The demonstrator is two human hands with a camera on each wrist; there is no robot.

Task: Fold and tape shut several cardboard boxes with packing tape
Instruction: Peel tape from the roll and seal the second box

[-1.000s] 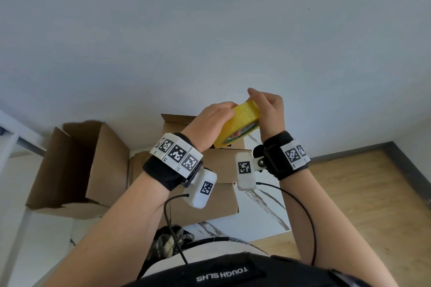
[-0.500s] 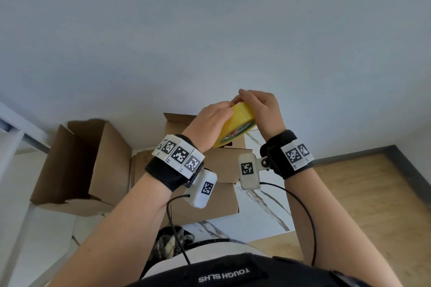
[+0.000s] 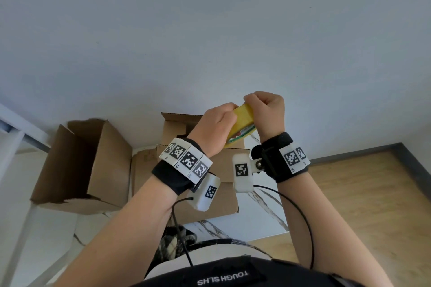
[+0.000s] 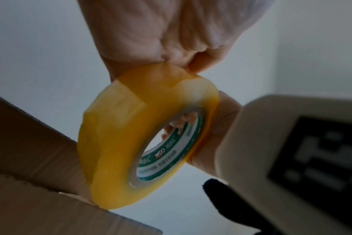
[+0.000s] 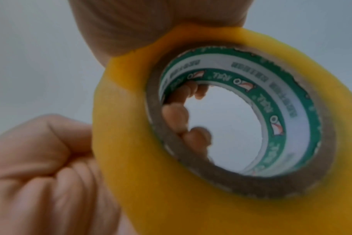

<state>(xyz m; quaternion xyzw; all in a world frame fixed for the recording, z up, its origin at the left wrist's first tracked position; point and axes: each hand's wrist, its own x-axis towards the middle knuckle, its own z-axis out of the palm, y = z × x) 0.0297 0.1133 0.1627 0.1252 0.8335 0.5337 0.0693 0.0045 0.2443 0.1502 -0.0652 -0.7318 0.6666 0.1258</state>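
A yellow packing tape roll (image 3: 242,121) with a green and white core is held up in front of the wall. My left hand (image 3: 219,123) grips it from the left, fingers hooked through the core (image 5: 183,117). My right hand (image 3: 261,107) is curled over the roll's top rim, fingertips pressed to the outer layer. In the left wrist view the roll (image 4: 115,135) stands on edge with a slightly lifted strip at its top. A brown cardboard box (image 3: 221,207) lies below my wrists, partly hidden by them.
An open cardboard box (image 3: 93,165) lies on its side at the left on the white marbled table (image 3: 263,221). Another open box (image 3: 175,128) stands behind the hands, against the wall. Wooden floor (image 3: 361,205) lies to the right.
Both hands rose a little with the roll. My right hand's fingers slid left across the roll's rim and curled into a fist on it. The roll tilted more upright.
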